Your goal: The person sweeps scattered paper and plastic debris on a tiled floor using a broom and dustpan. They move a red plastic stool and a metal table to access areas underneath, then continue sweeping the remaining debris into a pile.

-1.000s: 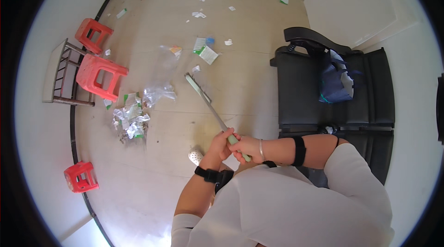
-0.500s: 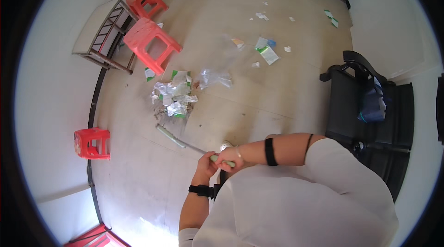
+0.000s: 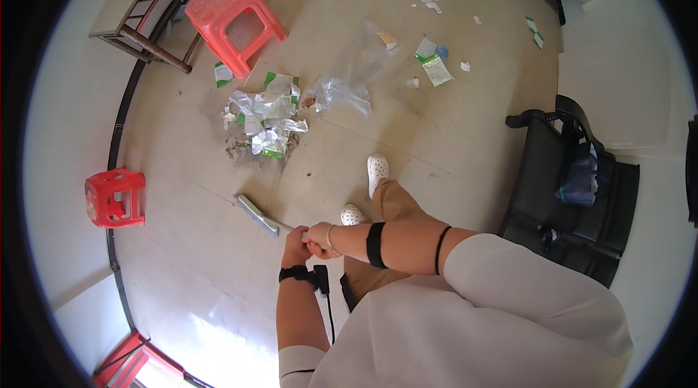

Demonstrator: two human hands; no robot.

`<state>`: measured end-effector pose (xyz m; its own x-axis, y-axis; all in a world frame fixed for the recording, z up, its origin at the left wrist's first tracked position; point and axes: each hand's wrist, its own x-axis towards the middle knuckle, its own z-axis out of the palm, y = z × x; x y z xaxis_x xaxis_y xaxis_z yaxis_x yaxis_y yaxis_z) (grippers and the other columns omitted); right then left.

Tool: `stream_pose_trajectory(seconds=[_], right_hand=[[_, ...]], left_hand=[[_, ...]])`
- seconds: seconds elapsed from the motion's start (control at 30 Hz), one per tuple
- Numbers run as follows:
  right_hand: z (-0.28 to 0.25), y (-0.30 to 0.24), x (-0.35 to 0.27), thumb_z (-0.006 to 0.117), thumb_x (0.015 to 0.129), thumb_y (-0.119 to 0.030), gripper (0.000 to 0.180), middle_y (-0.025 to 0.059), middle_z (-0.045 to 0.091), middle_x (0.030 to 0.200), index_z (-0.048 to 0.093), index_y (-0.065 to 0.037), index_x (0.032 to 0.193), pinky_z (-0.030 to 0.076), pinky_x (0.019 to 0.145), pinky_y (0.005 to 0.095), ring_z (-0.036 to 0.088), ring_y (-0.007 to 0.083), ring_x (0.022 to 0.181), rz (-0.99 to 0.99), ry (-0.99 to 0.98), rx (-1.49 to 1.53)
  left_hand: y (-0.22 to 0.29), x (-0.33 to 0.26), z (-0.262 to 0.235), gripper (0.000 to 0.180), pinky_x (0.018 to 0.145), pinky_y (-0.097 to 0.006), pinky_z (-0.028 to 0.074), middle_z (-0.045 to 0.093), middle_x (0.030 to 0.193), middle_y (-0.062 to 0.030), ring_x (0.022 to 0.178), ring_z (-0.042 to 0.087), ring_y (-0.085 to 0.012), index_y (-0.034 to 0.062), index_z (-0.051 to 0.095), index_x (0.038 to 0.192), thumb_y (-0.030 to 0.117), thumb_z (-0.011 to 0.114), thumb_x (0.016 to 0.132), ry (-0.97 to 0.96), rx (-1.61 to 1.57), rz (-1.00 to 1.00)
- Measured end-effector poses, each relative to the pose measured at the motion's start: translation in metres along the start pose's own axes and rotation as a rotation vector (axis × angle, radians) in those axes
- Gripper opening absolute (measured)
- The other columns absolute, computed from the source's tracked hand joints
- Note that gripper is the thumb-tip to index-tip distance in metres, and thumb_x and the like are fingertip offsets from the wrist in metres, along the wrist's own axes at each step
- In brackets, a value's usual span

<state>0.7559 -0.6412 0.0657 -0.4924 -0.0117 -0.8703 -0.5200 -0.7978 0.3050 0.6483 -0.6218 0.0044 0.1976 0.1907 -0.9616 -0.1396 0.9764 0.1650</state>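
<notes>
Both hands grip the handle of a broom with a narrow, pale grey-green head [image 3: 256,215]. My left hand [image 3: 295,245] is closed round the handle on the side nearer the head. Beside it, touching it, my right hand [image 3: 320,240] is closed round the same handle. Little of the handle shows between the hands and the head. Against the floor, the broom head lies just short of a heap of rubbish [image 3: 265,115], made up of crumpled white and green wrappers, clear plastic and brown bits.
A clear plastic sheet [image 3: 342,95] spreads right of the heap. Farther right lie green-white packets [image 3: 434,68] and scraps. Red stools [image 3: 234,17] and a metal-framed table [image 3: 145,43] stand far left, a smaller red stool [image 3: 116,197] at the left wall. A black seat [image 3: 545,199] holds a dark bag [image 3: 579,176].
My hands and the broom have moved left, and the hands are closer together in view. A white shoe and leg now show ahead of me. The heap appears higher in the picture.
</notes>
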Motion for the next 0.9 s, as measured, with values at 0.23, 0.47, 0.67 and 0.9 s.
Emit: stream_pose_trajectory(seconds=[0.23, 0.47, 0.67, 0.9], right_hand=[[-0.041, -0.062, -0.059, 0.046, 0.070, -0.013, 0.015, -0.0035, 0.039, 0.047, 0.039, -0.010, 0.057, 0.023, 0.030, 0.0116, 0.035, 0.0001, 0.035, -0.097, -0.033, 0.092], [-0.105, -0.133, -0.123, 0.046, 0.069, -0.018, 0.022, -0.0039, 0.036, 0.042, 0.038, -0.010, 0.051, 0.025, 0.028, 0.0154, 0.032, 0.0035, 0.031, -0.196, 0.017, 0.168], [-0.161, -0.164, -0.174, 0.047, 0.070, -0.016, 0.017, -0.0038, 0.036, 0.046, 0.040, -0.008, 0.057, 0.023, 0.031, 0.0133, 0.031, 0.0032, 0.036, -0.318, 0.019, 0.291], [-0.184, -0.173, -0.215, 0.047, 0.070, -0.017, 0.018, -0.0021, 0.035, 0.045, 0.040, -0.008, 0.056, 0.022, 0.030, 0.0155, 0.030, 0.0046, 0.035, -0.496, 0.203, 0.429]], left_hand=[[0.026, 0.024, 0.093, 0.009, 0.052, -0.033, 0.041, 0.042, 0.065, -0.0156, 0.062, 0.046, -0.0268, -0.0041, 0.044, 0.066, 0.004, 0.044, 0.063, -0.138, 0.427, 0.176], [0.047, 0.047, 0.225, 0.014, 0.044, -0.032, 0.038, 0.042, 0.058, -0.0139, 0.052, 0.045, -0.0240, -0.0027, 0.043, 0.066, 0.009, 0.048, 0.060, -0.065, 0.338, -0.085], [0.041, 0.069, 0.313, 0.013, 0.044, -0.033, 0.039, 0.041, 0.059, -0.0139, 0.052, 0.045, -0.0254, -0.0042, 0.042, 0.064, 0.007, 0.047, 0.060, -0.218, 0.467, -0.142], [0.038, 0.066, 0.388, 0.013, 0.047, -0.033, 0.040, 0.043, 0.063, -0.0153, 0.054, 0.045, -0.0254, -0.0056, 0.043, 0.065, 0.006, 0.047, 0.060, -0.403, 0.665, -0.130]])
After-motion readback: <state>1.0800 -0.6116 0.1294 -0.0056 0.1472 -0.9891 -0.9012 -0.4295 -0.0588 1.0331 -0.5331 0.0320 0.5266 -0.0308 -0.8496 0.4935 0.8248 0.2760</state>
